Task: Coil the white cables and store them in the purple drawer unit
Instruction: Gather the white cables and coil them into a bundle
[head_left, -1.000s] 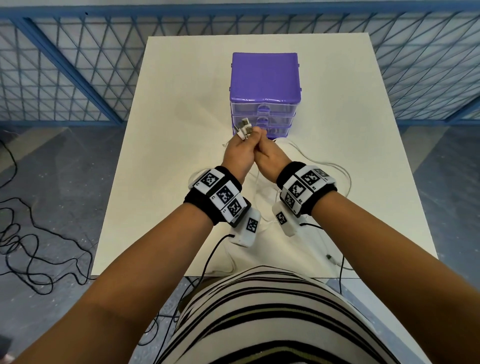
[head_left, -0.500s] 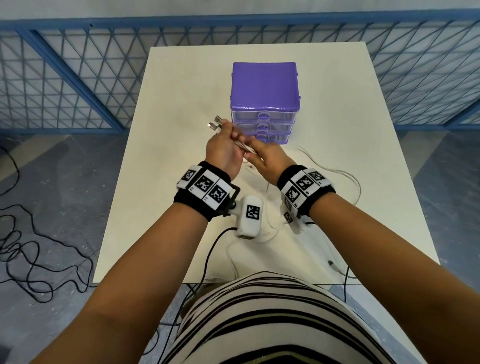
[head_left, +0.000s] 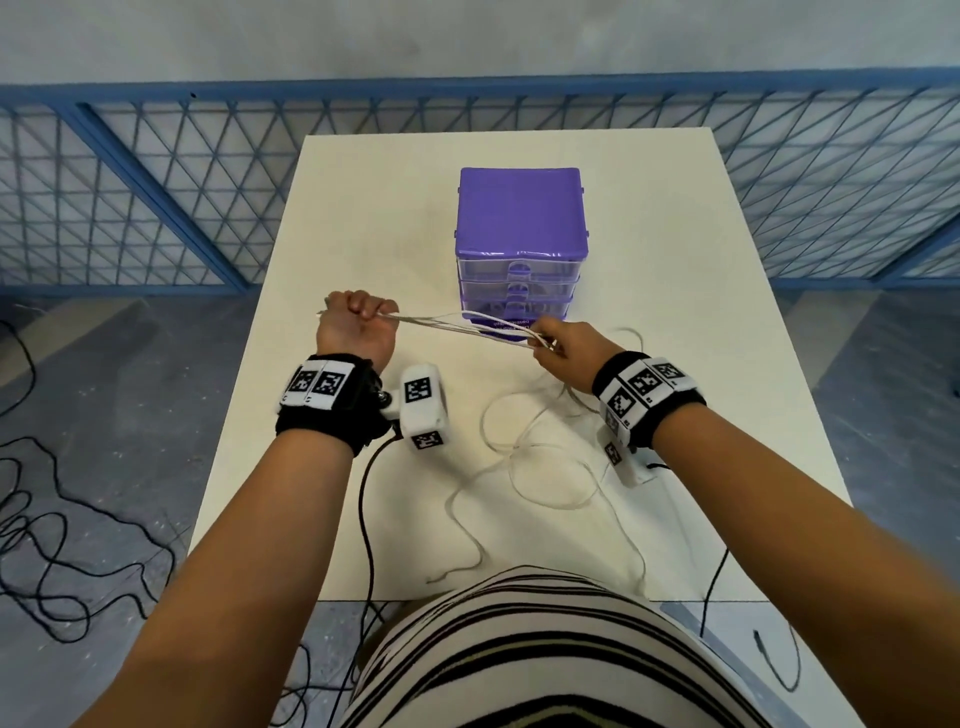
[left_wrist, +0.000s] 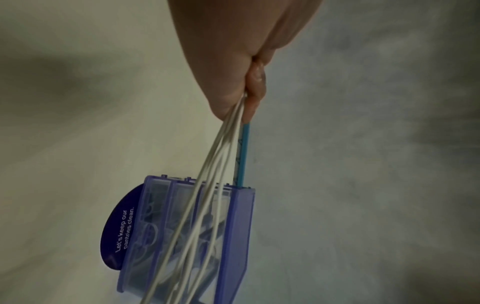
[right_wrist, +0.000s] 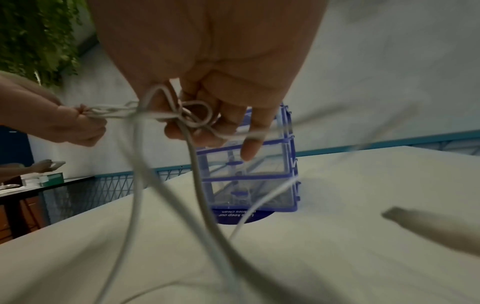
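Note:
Several strands of white cable (head_left: 457, 326) stretch taut between my two hands above the table. My left hand (head_left: 356, 325) is a fist gripping one end of the bundle (left_wrist: 221, 144). My right hand (head_left: 558, 347) pinches the other end, where the cable loops round its fingers (right_wrist: 194, 115). More white cable (head_left: 524, 457) trails from the right hand in loose loops over the table. The purple drawer unit (head_left: 521, 223) stands just beyond the hands with its three clear drawers (head_left: 518, 288) pushed in; it also shows in the wrist views (left_wrist: 233, 236) (right_wrist: 259, 181).
The white table (head_left: 363, 208) has free room left and right of the unit. A cable plug (right_wrist: 426, 230) hangs blurred near the right wrist. Black cords (head_left: 52, 545) lie on the floor to the left. A blue mesh fence (head_left: 156, 182) runs behind the table.
My hands were pressed together in front of the unit. They have drawn apart, left hand leftward and right hand rightward, pulling the cable strands taut between them.

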